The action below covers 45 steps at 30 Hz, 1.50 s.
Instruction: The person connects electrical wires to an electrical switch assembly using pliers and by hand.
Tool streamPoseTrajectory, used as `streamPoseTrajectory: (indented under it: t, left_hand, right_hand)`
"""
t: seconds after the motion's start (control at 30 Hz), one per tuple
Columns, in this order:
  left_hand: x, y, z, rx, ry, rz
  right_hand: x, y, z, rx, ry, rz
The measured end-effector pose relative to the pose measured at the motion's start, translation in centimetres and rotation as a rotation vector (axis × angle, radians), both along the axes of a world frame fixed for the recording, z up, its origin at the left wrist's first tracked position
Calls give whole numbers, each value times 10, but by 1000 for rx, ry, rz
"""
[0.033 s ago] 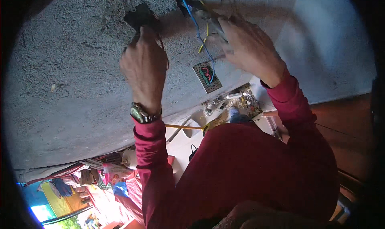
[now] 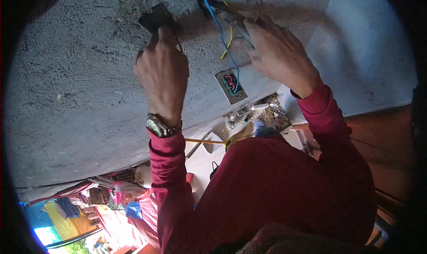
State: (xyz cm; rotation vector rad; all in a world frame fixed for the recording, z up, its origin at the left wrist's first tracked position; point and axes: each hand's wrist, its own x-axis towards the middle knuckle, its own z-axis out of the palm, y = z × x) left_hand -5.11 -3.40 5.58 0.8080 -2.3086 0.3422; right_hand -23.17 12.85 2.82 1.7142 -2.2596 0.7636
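In the head view, the left hand (image 2: 162, 71) is raised against the rough grey wall (image 2: 89, 76), its fingers bent at the near edge of a dark square piece (image 2: 156, 18). A thin dark wire (image 2: 179, 45) runs just right of those fingers; whether they grip anything, I cannot tell.

The right hand (image 2: 281, 53) grasps a slim dark tool (image 2: 243, 30), too blurred to name, which points far and left toward a dark wall box (image 2: 202, 5).

Between the hands, a blue wire (image 2: 215, 20) hangs from that box to a small panel (image 2: 240, 97), nearer than the right hand and to its left. A yellow wire (image 2: 230, 38) dangles just left of the tool.
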Motion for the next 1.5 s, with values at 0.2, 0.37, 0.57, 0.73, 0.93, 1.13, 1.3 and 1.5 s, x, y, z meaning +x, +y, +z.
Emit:
streamPoseTrajectory:
  t: [0.2,0.37,0.57,0.73,0.93,1.13,1.3,1.5]
  left_hand:
    - [-10,11,-1,-220,-121,2]
    - [-6,-8,8,-320,-184,-87]
    - [17,45,4,-229,205,-226]
    - [25,69,-70,117,76,-482]
    - [69,84,-161,670,211,-355]
    - [53,77,-145,777,388,-312]
    - [33,79,-137,1131,643,-455]
    - [2,87,-109,1780,813,-716]
  right_hand:
    - [-1,-6,-8,-172,158,8]
    - [-10,4,-2,-181,224,41]
    - [-7,4,-2,-97,154,-50]
    - [-16,26,1,-97,236,34]
    - [-62,143,26,123,233,-63]
    - [-51,132,37,205,165,-112]
    - [-42,118,13,181,135,-106]
    - [-26,111,-7,160,32,-42]
